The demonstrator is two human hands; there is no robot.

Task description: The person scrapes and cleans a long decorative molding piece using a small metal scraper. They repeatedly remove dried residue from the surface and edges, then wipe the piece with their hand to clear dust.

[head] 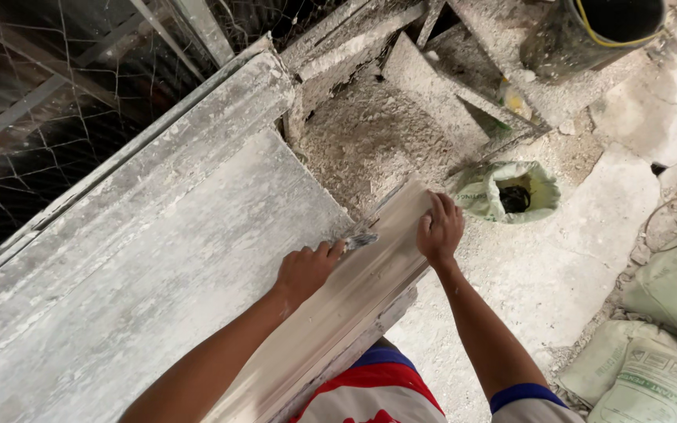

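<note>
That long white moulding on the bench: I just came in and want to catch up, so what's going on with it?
A person is working on the moulding, which lies along the edge of a dusty workbench. Their left hand holds a small metal tool against its surface, while the right hand presses flat on its far end. An open sack sits on the floor beyond.

Open green sack (511, 190) on dusty floor (558, 266); black bucket (597, 31); stacked sacks (660, 345); wire mesh (64, 86).

Brush (358, 240) handle hidden in left hand (305, 270); moulding strip (354, 290) cut off below.
</note>
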